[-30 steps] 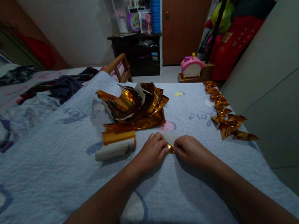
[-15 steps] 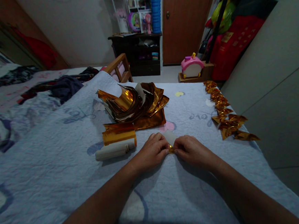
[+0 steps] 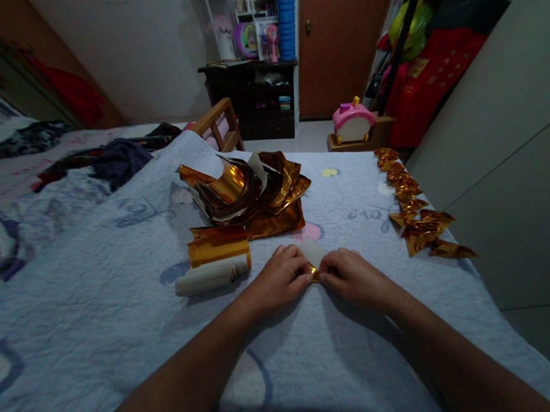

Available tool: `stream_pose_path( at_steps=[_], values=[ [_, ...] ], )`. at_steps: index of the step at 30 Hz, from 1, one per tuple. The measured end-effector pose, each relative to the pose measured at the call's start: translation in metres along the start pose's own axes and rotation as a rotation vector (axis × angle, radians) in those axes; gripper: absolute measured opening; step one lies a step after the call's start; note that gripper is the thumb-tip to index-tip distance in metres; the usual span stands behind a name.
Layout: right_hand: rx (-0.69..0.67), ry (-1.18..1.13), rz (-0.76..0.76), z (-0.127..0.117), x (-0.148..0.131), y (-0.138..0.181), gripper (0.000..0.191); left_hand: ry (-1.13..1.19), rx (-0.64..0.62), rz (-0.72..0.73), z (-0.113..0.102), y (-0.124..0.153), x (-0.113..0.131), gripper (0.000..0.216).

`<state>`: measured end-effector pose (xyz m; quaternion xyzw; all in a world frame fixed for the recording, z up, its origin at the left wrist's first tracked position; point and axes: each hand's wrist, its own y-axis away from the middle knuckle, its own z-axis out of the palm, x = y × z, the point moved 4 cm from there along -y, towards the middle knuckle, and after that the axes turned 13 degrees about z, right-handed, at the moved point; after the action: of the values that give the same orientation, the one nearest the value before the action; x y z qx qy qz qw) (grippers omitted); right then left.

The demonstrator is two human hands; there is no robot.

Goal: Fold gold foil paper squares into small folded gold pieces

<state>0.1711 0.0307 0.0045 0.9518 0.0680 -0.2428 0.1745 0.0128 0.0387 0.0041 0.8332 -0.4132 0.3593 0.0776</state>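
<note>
A small sheet of gold foil paper (image 3: 313, 251) lies on the bed cover in front of me, its pale back facing up and its near edge folded over to show gold. My left hand (image 3: 286, 275) pinches the left side of that fold between thumb and fingers. On the right side, my right hand (image 3: 349, 273) grips the same fold. Much of the sheet is hidden under both hands. Left of them rests a roll of foil paper (image 3: 212, 275), pale outside with a gold part behind. Beyond it sits a loose stack of gold foil sheets (image 3: 235, 184).
Along the right edge of the blue patterned bed cover (image 3: 135, 306) runs a row of folded gold foil pieces (image 3: 410, 201). Crumpled clothes (image 3: 121, 161) lie at the far left. A dark cabinet (image 3: 252, 100) and a pink toy case (image 3: 354, 121) stand beyond the bed.
The gold strip between my fingertips shows slightly more, and its fold looks flatter. Both hands stay in nearly the same place.
</note>
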Motion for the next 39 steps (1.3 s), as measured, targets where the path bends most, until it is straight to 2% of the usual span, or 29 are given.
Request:
stream_pose_path(
  at_steps=[6,23,39],
  values=[
    [0.07,0.111,0.024,0.0027,0.0017,-0.0023,0.02,-0.062,0.019,-0.052,0.005,-0.0022,-0.0018,0.013],
    [0.11,0.184,0.058,0.0015,-0.0023,-0.001,0.023,-0.098,0.11,-0.087,0.0081,-0.0012,-0.0018,0.014],
    [0.126,0.235,0.07,0.001,-0.0054,0.0003,0.022,-0.137,0.079,-0.113,0.0072,-0.0025,0.0009,0.015]
  ],
)
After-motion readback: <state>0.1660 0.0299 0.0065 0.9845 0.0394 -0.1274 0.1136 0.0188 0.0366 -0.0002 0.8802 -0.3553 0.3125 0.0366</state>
